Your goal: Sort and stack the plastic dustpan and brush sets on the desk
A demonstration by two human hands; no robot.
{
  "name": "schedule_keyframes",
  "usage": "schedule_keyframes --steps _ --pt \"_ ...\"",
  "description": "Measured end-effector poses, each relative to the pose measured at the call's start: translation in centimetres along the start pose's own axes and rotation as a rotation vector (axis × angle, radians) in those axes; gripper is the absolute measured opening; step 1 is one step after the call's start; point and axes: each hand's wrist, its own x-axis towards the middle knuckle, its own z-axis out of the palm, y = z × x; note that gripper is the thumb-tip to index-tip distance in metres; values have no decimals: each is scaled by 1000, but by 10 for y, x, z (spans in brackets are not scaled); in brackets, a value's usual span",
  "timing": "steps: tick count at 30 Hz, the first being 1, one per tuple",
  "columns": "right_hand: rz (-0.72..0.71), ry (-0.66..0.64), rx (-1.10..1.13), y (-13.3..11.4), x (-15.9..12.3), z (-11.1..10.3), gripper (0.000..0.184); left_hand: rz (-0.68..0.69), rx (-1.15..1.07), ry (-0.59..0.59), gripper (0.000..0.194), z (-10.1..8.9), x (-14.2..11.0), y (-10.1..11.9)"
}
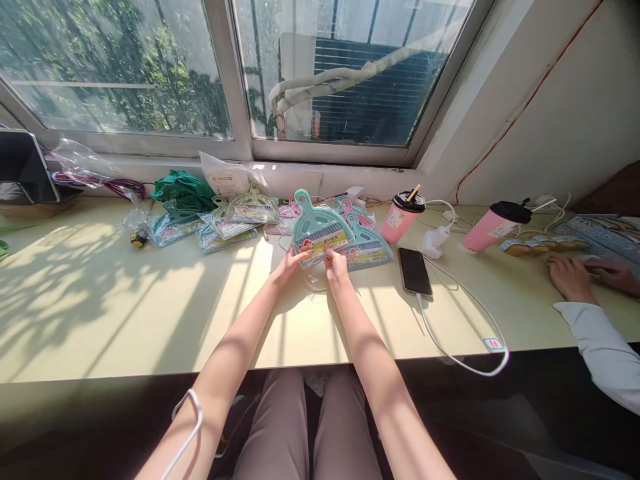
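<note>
A green mini dustpan-and-brush set with a yellow printed label is held up above the table, its looped handle pointing away from me. My left hand grips its lower left corner. At the lower edge, my right hand has its thumb on the label and fingers mostly hidden underneath. Just behind and to the right lies a similar blue-green set, partly covered. Pink sets show behind. Further left, more packed sets in pale green and dark green lie in a loose pile.
Pink cups with black lids stand to the right. A phone is plugged into a white cable. Green crumpled plastic and a tape measure lie left. A co-worker's hand rests far right.
</note>
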Motion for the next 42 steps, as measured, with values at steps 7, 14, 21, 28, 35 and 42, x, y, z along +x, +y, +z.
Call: schedule_keyframes --steps 7,14,21,28,35,42 --pt "65 25 -20 -6 10 -5 25 32 130 -2 57 6 2 1" --pt "-25 -64 -55 -10 8 -6 29 50 144 16 53 7 -1 0" --pt "-3 -112 -115 -3 9 -5 22 204 354 32 37 4 4 1" --pt "24 -311 -203 -1 9 -5 30 201 586 129 55 8 -8 35" --pt "10 -249 -224 -5 12 -8 24 142 694 44 68 15 -15 38" --pt "65 -209 -216 -10 15 -7 24 140 665 45 73 13 -12 35"
